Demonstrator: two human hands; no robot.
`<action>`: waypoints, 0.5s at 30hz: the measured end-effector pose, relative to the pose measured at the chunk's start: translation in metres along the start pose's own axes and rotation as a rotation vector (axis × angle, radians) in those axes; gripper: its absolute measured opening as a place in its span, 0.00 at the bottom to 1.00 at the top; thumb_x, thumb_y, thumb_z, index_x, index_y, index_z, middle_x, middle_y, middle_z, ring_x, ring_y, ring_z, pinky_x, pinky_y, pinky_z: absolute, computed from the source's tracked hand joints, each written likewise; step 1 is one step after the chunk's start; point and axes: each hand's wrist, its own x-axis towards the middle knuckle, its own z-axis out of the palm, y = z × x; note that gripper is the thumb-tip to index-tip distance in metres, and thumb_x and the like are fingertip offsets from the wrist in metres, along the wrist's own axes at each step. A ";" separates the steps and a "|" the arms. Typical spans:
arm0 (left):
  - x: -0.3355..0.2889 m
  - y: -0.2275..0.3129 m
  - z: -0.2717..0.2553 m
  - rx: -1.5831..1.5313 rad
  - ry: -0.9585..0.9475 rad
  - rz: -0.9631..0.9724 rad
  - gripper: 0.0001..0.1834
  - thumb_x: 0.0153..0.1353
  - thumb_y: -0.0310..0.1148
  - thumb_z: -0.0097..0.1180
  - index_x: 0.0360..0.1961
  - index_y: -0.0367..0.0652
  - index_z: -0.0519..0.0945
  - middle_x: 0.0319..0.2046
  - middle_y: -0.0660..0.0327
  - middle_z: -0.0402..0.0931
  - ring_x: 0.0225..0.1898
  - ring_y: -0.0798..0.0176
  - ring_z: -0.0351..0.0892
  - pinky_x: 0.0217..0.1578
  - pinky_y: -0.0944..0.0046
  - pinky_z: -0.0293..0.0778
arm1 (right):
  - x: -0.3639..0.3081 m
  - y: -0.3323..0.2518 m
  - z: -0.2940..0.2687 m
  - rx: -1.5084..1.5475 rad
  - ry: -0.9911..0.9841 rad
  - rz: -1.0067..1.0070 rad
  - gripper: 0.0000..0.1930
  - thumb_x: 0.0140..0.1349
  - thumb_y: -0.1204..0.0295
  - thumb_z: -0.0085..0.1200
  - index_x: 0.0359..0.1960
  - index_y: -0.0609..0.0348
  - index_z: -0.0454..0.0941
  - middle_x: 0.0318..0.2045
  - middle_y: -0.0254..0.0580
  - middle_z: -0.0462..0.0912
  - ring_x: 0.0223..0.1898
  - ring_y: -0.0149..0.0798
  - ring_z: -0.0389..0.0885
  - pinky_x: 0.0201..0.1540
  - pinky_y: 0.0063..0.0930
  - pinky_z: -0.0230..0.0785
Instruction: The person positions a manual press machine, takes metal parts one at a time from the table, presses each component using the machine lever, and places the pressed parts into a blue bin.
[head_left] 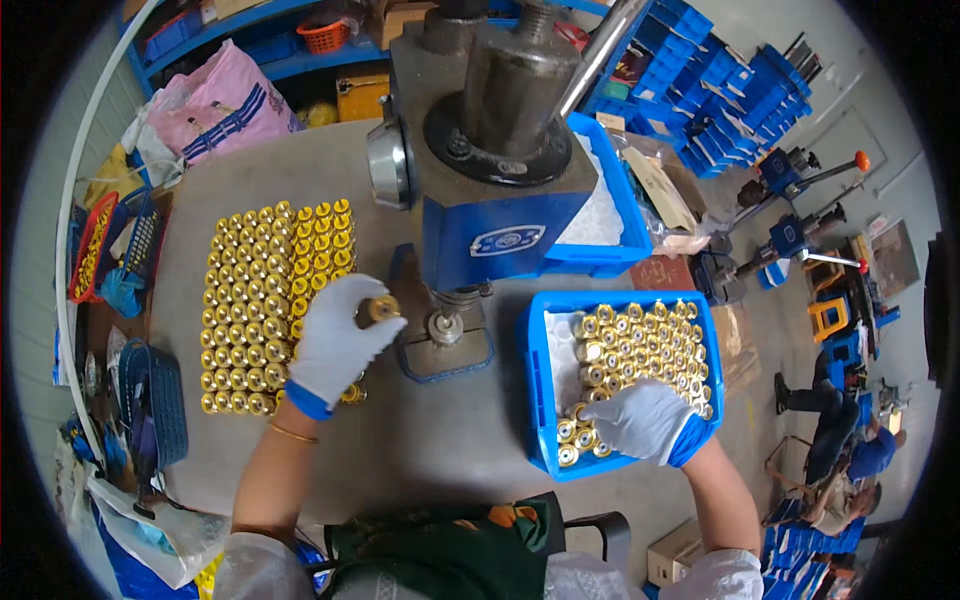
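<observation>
My left hand [345, 335], in a white glove with a blue cuff, pinches a round brass fitting [380, 308] between thumb and fingers, just left of the press's small base fixture [445, 328]. On the table left of it, rows of upright brass fittings [243, 310] stand close together, some with thin stems on top. My right hand [645, 420], gloved the same way, reaches into a blue plastic tray [540, 400] of similar brass fittings [640, 345]. Its fingers are drawn together over the front-left fittings; whatever they hold is hidden.
A blue and dark-metal hand press [505, 225] rises at the table's far middle. Behind it sits another blue bin [625, 245] with white lining. Baskets [150, 405] and a pink sack [225, 105] line the left side. People [840, 460] sit at the far right.
</observation>
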 end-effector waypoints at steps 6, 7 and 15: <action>-0.036 -0.033 -0.063 0.138 0.155 -0.084 0.17 0.49 0.25 0.71 0.40 0.36 0.81 0.45 0.54 0.81 0.51 0.54 0.79 0.56 0.59 0.72 | 0.015 0.003 0.009 -0.009 0.074 -0.081 0.07 0.59 0.64 0.53 0.30 0.48 0.83 0.19 0.44 0.79 0.23 0.50 0.81 0.29 0.45 0.72; -0.046 -0.038 -0.076 0.151 0.181 -0.126 0.17 0.48 0.25 0.71 0.40 0.35 0.81 0.45 0.54 0.81 0.52 0.54 0.79 0.56 0.59 0.72 | 0.019 0.002 0.010 -0.004 0.077 -0.108 0.07 0.59 0.64 0.53 0.30 0.48 0.83 0.19 0.44 0.79 0.23 0.50 0.81 0.29 0.45 0.72; -0.109 -0.060 -0.110 0.178 0.239 -0.274 0.19 0.45 0.33 0.75 0.39 0.41 0.84 0.44 0.54 0.82 0.51 0.51 0.79 0.56 0.56 0.73 | 0.012 -0.014 0.016 -0.245 0.118 -0.032 0.12 0.53 0.59 0.60 0.23 0.53 0.78 0.14 0.44 0.76 0.19 0.51 0.79 0.25 0.46 0.71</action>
